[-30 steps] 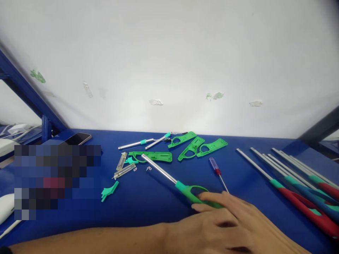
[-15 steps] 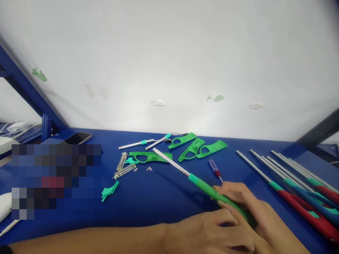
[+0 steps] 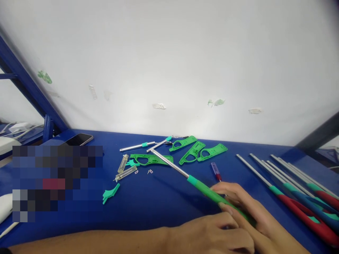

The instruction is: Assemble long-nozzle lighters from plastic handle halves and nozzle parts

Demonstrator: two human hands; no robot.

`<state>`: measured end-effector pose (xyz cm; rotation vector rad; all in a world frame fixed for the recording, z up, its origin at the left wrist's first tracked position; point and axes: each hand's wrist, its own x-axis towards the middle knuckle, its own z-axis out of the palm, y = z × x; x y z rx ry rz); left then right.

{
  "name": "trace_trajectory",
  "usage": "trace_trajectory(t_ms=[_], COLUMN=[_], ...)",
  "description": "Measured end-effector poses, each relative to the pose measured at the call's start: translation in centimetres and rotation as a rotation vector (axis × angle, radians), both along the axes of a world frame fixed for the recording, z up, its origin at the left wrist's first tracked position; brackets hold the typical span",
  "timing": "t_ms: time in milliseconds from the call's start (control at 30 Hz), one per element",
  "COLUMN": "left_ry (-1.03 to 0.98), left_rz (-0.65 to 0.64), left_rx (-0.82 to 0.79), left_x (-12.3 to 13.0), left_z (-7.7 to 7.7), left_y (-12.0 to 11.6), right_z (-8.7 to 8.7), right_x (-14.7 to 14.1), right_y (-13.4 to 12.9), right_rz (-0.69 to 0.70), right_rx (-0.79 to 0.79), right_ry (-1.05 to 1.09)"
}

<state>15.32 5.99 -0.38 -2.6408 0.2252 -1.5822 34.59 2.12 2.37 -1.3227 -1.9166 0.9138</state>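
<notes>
A green gas lighter [image 3: 203,188] with a shiny metal tube slants up to the left above the blue tabletop. My right hand [image 3: 254,211] is closed round its handle from the right side. From the lower left, my left hand [image 3: 206,233] reaches across with bent fingers, closed against the near side of the same handle; its fingertips are partly hidden. Just beyond my right fingers lies a small screwdriver [image 3: 215,171] with a clear purple-red handle. Green handle halves [image 3: 213,152], clear fuel tanks [image 3: 125,173] and a teal trigger piece [image 3: 109,194] are scattered farther off.
Several finished-looking lighters with red [image 3: 304,215] and blue handles lie along the right. Two loose metal tubes [image 3: 134,147] sit at the back, near the white wall [image 3: 169,63]. A phone [image 3: 81,139] rests at the back left, beside a blurred-out area. Tiny metal bits [image 3: 150,171] lie mid-table.
The view has shifted slightly, so the table items appear a little lower. Both hands stay on the lighter, with only a small shift of the right fingers.
</notes>
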Motion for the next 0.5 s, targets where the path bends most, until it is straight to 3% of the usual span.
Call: trace_trajectory(t_ms=[133, 267, 400, 500], left_ry=[-0.025, -0.039, -0.036, -0.018], left_rz=[-0.025, -0.057, -0.069, -0.058], left_rx=[-0.04, -0.054, -0.055, -0.074], left_x=[-0.1, -0.2, -0.3, -0.5], left_z=[0.4, 0.8, 1.2, 1.5], left_y=[0.0, 0.1, 0.1, 0.0], right_z=[-0.8, 0.1, 1.6, 2.2], right_x=[0.8, -0.1, -1.3, -1.7], right_y=[-0.3, -0.2, 0.3, 0.7], right_rz=[-0.138, -0.234, -0.2, -0.184], right_rx=[-0.008, -0.019, -0.035, -0.144], right_ry=[0.097, 0.167, 0.186, 0.323])
